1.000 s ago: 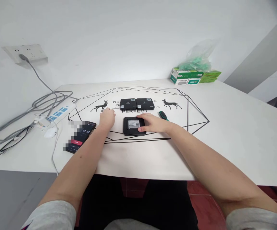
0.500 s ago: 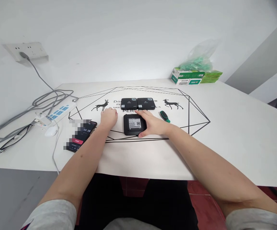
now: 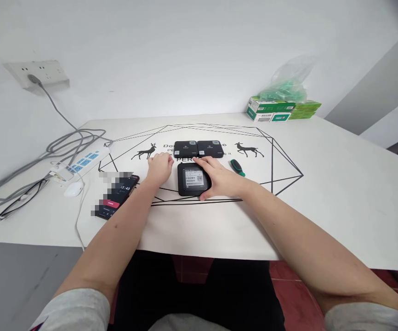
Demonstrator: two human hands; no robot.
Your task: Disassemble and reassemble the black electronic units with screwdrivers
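Black labelled box (image 3: pixel 192 179) sits under your right hand (image 3: pixel 221 179), fingers gripping its right edge; your left hand (image 3: pixel 160 167) rests loosely curled, holding nothing, beside 2 black boxes (image 3: pixel 199 149).

Right hand (image 3: pixel 219 179) covers the right edge of the labelled black box (image 3: pixel 192 179); the label print is too small to read. Left hand (image 3: pixel 160 168) is curled, fingertips hidden, so contact with the box cannot be told. Phone (image 3: pixel 116 198): upper-left part pixel-blurred. Mat lettering partly hidden behind the two far black boxes (image 3: pixel 199 149). Bench (image 3: pixel 340 193) cut off at the right edge. Contents of the plastic bag (image 3: pixel 283 87) indistinct.
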